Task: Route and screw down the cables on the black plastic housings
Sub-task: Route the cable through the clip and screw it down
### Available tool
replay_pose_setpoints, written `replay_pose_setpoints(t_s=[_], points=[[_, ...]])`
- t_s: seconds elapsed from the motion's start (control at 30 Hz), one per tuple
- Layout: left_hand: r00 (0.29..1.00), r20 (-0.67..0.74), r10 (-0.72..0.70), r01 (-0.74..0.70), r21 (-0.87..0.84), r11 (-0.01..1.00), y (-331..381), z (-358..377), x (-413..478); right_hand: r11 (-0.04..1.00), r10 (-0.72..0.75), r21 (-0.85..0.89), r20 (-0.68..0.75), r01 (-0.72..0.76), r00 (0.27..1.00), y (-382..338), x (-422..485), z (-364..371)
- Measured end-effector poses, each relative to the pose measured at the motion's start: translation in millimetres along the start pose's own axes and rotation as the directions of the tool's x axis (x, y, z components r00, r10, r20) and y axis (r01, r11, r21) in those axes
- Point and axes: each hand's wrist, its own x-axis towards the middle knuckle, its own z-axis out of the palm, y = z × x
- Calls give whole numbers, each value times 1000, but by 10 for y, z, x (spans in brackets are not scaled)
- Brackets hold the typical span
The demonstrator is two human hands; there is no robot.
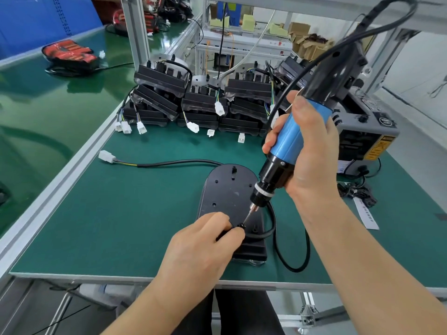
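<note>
Covering the near end of the black housing (225, 187) on the bench (121, 213) with the curled left hand (200, 245), pinching the cable (273, 221) down; screw under the bit hard to make out. Gripping the blue screwdriver (287, 139) in the right hand (307, 151), tilted, tip beside the left fingertips (238, 234).

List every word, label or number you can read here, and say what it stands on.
No text here is sharp enough to quote.
Yellow warning label on the grey machine: blurred.
White paper strip on the green mat: print too small.
Red packs on the far bench: print blurred.
</note>
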Motion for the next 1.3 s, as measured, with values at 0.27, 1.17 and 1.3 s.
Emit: replay_pose_setpoints(t_s=[0.27, 1.17, 1.3], points=[[1000, 2, 8, -8, 4, 1000, -1, -8, 1, 999, -9, -32, 41, 11, 999, 13, 12, 33], [999, 31, -12, 12, 10, 1000, 14, -21, 0, 913, 87, -402, 23, -70, 996, -425, 153, -375], [998, 46, -33, 32, 19, 999, 38, -48, 13, 820, 70, -550, -178, -158, 982, -655, 190, -860]])
